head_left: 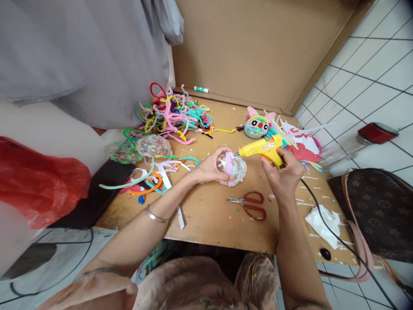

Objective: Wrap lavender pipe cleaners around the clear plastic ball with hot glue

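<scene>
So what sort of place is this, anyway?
Probably a small craft workspace, though whose I can't tell: there's a pile of colourful pipe cleaners, a yellow glue gun and red-handled scissors.

Around the worktop [200, 219]: grey cloth [106, 56], 10 o'clock; small white-and-green tube [201, 89], at the foot of a brown panel [258, 51], 12 o'clock; tiled wall [358, 73], 2 o'clock; clear bottle [351, 144], red lid [378, 132], 3 o'clock; brown patterned handbag [380, 211], past 3 o'clock; crumpled white tissue [325, 224], 4 o'clock; red plastic bag [45, 185], 9 o'clock.
</scene>
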A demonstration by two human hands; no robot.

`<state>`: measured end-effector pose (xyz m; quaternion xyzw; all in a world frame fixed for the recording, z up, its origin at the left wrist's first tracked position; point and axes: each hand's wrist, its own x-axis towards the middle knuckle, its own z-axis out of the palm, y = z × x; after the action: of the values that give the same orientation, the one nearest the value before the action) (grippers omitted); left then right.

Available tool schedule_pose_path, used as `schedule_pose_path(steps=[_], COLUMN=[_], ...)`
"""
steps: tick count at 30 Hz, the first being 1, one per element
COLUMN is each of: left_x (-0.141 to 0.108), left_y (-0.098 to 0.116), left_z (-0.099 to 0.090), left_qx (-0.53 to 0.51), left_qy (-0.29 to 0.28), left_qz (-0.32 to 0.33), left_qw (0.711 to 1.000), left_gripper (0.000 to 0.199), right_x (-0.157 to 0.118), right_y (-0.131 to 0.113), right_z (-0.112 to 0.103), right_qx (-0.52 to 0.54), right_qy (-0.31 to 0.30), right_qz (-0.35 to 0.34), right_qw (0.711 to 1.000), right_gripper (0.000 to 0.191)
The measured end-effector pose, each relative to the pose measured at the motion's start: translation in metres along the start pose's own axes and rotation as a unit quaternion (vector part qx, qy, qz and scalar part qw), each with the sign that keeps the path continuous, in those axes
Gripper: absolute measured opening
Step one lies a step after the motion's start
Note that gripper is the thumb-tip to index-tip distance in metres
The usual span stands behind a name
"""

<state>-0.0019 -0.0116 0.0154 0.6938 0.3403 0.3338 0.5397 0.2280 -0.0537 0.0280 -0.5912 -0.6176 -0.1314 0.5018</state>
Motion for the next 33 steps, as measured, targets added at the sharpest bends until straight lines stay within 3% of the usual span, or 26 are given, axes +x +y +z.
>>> schedule_pose_path(steps=[33], left_x=[0.0008], left_y=[0.0008], left_z=[-0.0006], left_qx=[0.017], left_qy=[0.006], left_qz=[-0.001], left_qw=[1.000], left_gripper=[0.082], right_x=[0.0025], right_y=[-0.0010], right_z=[-0.0012], right_qx=[0.011], right_qy=[-0.012], right_qz=[-0.003], right_qw=[1.000], right_gripper=[0.030])
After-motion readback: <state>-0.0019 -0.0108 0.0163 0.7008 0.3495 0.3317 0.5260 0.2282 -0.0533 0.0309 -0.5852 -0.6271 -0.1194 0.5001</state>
